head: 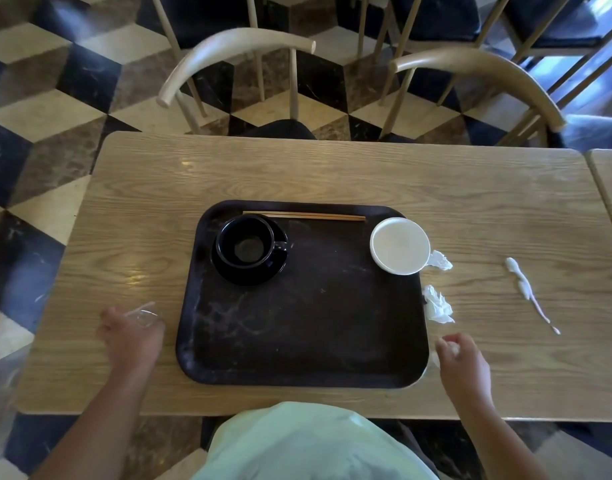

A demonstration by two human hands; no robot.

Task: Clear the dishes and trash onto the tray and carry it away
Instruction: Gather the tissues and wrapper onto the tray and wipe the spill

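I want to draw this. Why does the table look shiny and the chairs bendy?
Head view: window light glares off the glossy wooden table; the wide-angle lens curves the pale wooden chairs near the edges; the left hand looks slightly motion-blurred.

There are no words, numbers, labels or signs to read here. The dark tray (297, 341) has only pale scuff marks on it, not letters. The black cup (245, 244) and the white bowl (400, 244) are plain. The wooden counter (332, 174) shows only wood grain.
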